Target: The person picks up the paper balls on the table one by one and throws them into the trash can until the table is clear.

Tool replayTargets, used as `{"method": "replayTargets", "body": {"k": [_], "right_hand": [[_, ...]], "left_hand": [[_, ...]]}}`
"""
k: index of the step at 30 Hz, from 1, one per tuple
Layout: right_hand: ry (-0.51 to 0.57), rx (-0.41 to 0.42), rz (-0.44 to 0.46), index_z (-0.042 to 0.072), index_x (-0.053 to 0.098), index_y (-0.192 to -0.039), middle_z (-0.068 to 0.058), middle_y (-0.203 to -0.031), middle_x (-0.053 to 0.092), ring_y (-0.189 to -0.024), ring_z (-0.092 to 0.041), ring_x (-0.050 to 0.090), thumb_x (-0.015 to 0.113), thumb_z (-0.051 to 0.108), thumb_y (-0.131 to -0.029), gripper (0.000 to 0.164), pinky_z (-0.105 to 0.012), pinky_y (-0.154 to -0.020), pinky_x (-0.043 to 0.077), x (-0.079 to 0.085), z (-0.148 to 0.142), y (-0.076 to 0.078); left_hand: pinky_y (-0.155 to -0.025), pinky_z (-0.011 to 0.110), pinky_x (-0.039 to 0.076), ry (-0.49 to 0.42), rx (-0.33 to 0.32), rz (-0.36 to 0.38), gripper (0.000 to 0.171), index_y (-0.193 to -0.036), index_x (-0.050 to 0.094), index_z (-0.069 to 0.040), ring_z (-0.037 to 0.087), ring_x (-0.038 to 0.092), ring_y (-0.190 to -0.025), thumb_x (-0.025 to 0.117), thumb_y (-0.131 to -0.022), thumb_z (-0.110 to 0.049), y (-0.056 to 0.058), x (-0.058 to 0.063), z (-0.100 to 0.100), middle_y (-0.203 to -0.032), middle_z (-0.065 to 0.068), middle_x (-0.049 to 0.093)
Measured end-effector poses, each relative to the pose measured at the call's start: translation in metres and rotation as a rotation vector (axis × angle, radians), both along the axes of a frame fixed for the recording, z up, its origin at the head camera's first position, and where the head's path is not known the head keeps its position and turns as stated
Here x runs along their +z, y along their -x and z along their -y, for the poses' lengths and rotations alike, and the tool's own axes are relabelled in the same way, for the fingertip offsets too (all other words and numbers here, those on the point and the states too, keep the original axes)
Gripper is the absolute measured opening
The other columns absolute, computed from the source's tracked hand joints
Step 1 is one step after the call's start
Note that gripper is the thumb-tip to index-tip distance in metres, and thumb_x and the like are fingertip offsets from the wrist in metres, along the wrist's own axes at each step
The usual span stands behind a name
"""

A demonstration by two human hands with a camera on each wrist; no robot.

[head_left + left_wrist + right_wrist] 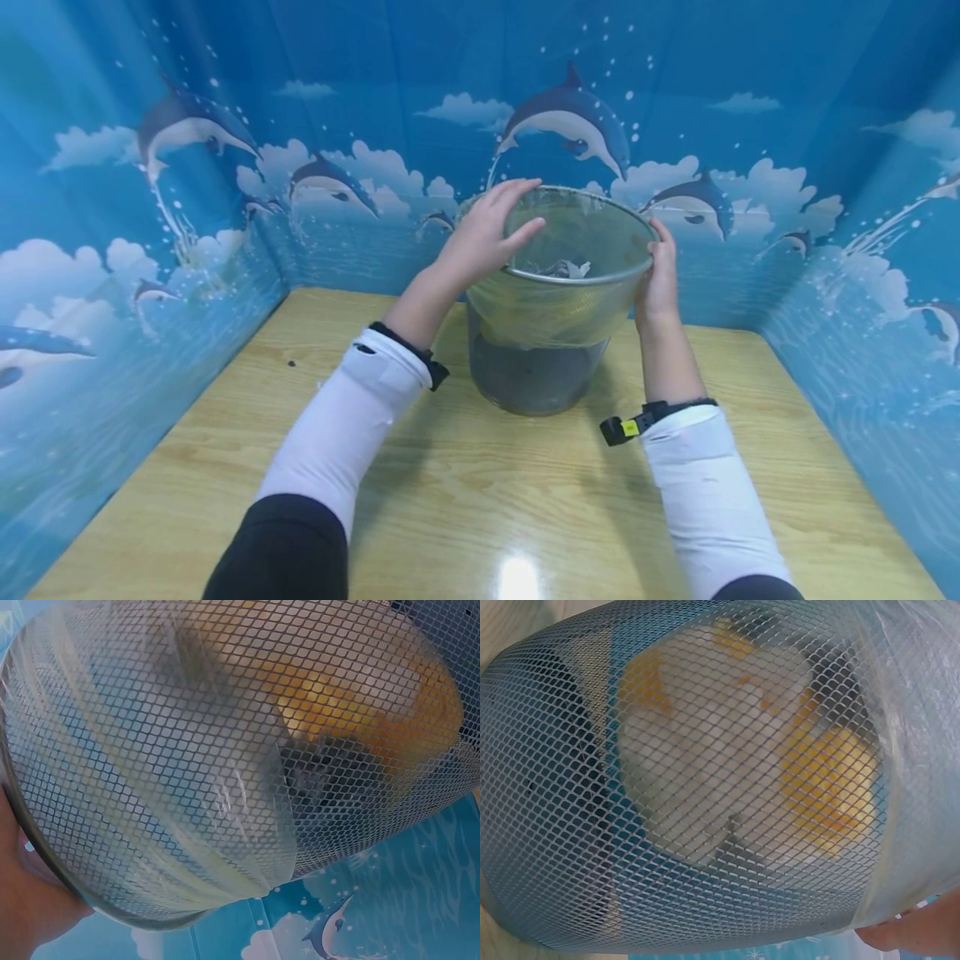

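A metal mesh wastebasket stands slightly tilted on the table, lined with a thin translucent plastic bag folded down over its rim. My left hand rests at the rim's left side, fingers extended and thumb apart over the opening. At the right side, my right hand grips the rim, its fingers bent over the edge. Crumpled whitish litter lies inside. Through the mesh, the left wrist view shows yellow-orange litter; the right wrist view shows white litter beside more yellow.
The wooden table extends around the basket. A small dark speck lies on its left part. Blue dolphin-printed curtains enclose the back and both sides, close behind the basket.
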State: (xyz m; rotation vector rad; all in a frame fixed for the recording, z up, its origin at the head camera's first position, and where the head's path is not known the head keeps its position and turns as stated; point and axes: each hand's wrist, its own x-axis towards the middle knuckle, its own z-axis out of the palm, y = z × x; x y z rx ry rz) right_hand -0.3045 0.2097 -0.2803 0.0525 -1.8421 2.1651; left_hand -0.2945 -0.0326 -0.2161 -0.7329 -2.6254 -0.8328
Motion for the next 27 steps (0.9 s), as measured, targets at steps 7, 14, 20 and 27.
{"method": "replayTargets", "body": {"k": [7, 14, 20, 27], "right_hand": [[-0.003, 0.005, -0.008, 0.023, 0.021, -0.153, 0.003, -0.157, 0.016, -0.142, -0.019, 0.021, 0.029, 0.031, -0.094, 0.06, -0.04, -0.117, 0.016, 0.0, -0.002, 0.0], [0.008, 0.021, -0.018, 0.023, 0.021, -0.152, 0.002, -0.156, 0.019, -0.139, -0.019, 0.025, 0.028, 0.029, -0.094, 0.059, -0.038, -0.116, 0.018, -0.003, -0.001, 0.001], [-0.005, 0.028, -0.025, 0.022, 0.02, -0.153, 0.0, -0.156, 0.019, -0.138, -0.019, 0.028, 0.028, 0.03, -0.094, 0.06, -0.037, -0.116, 0.019, -0.002, 0.001, 0.003], [-0.002, 0.027, -0.016, 0.023, 0.017, -0.154, 0.001, -0.159, 0.015, -0.142, -0.02, 0.024, 0.028, 0.03, -0.095, 0.06, -0.037, -0.118, 0.017, -0.002, 0.002, 0.003]], "left_hand": [[-0.119, 0.044, 0.019, -0.036, 0.01, -0.019, 0.059, -0.153, 0.027, -0.029, 0.018, 0.017, -0.149, 0.045, -0.099, -0.045, 0.0, -0.001, 0.003, -0.16, -0.002, 0.024], [-0.118, 0.051, 0.017, -0.165, 0.084, -0.079, 0.06, -0.154, 0.027, -0.027, 0.024, 0.015, -0.149, 0.047, -0.1, -0.04, 0.001, -0.012, 0.026, -0.161, 0.001, 0.02], [-0.117, 0.055, 0.017, -0.289, 0.146, -0.078, 0.06, -0.154, 0.024, -0.026, 0.025, 0.011, -0.149, 0.047, -0.1, -0.04, 0.001, -0.028, 0.058, -0.162, 0.002, 0.015], [-0.115, 0.06, 0.015, -0.353, 0.217, -0.001, 0.062, -0.155, 0.022, -0.027, 0.029, 0.007, -0.15, 0.045, -0.1, -0.043, 0.0, -0.05, 0.09, -0.163, 0.004, 0.01]]}}
